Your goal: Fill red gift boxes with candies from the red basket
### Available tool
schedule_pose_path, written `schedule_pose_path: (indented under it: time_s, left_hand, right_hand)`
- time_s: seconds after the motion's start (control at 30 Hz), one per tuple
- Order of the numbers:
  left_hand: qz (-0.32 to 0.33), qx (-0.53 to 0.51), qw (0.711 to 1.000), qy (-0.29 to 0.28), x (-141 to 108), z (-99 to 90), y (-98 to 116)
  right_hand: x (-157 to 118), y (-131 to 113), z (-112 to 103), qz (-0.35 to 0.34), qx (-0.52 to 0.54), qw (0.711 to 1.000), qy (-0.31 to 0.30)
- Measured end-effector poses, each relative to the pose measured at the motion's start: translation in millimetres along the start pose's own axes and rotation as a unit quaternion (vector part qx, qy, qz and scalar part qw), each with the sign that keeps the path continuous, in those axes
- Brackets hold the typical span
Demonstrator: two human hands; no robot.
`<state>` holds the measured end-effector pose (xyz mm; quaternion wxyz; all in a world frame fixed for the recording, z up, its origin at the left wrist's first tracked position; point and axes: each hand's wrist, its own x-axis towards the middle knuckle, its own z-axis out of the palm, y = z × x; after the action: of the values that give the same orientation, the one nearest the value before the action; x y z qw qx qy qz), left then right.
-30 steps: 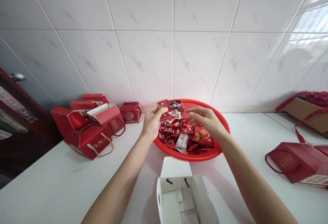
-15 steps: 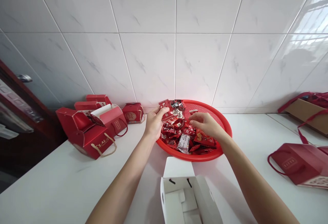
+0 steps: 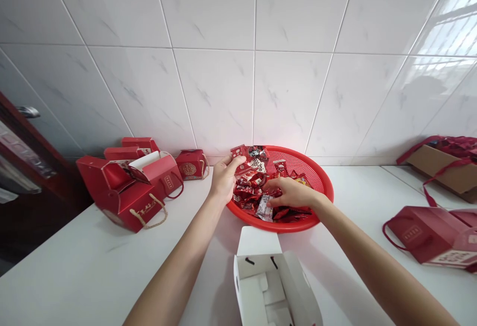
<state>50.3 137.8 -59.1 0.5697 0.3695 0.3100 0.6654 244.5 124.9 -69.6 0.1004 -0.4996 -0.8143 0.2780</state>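
Observation:
Held between the thumb and fingers of my left hand [image 3: 224, 179] are red snack packets [image 3: 242, 159], over the left rim of a red plastic basket [image 3: 328, 179]. Many small wrapped snacks, mostly red, lie in the basket. My right hand [image 3: 292, 192] reaches in among them, palm down with thumb and fingers apart, close to a silver-white packet [image 3: 264, 209]. Its fingertips are among the wrappers, and I see nothing held in them. In front of the basket stands an open white-lined box [image 3: 257, 286], its flap raised toward the basket.
Red gift boxes with rope handles [image 3: 130, 192] cluster at the left, some with lids open. A smaller closed red box [image 3: 192, 164] stands by the tiled wall. On the right are another red box [image 3: 428, 234] and a brown carton [image 3: 439, 164] with red ribbons.
My right hand has moved left and down within the basket, from its middle right toward the silver-white packet. The left hand keeps its hold on the packets.

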Motion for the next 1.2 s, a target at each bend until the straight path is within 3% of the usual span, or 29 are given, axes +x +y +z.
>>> schedule_pose_path:
  time_s: [0.13,0.3,0.53,0.97,1.03,1.2]
  left_hand:
    - [0.003,0.011,1.000,-0.009,2.5,-3.5,-3.8]
    - [0.006,0.016,1.000,-0.020,2.3,-4.5,-4.8]
    - [0.011,0.021,1.000,-0.016,3.4,-4.1,-4.4]
    - [0.003,0.024,1.000,-0.019,2.3,-4.1,-5.8]
    - [0.001,0.022,1.000,-0.018,1.9,-3.8,-5.3]
    - [-0.005,0.017,1.000,-0.018,1.6,-3.3,-4.9]
  right_hand:
    - [4.2,-10.5,3.9,-0.011,-0.131,0.988,-0.079]
    - [14.8,-25.7,3.2,-0.025,-0.240,0.965,-0.098]
    - [39.1,-26.3,0.4,-0.004,-0.344,0.939,-0.009]
    - [41.0,-20.7,2.0,-0.013,-0.296,0.953,0.063]
    - [38.3,-20.6,0.8,-0.033,-0.266,0.963,0.034]
    - [33.8,-18.2,7.9,-0.083,-0.173,0.969,-0.158]
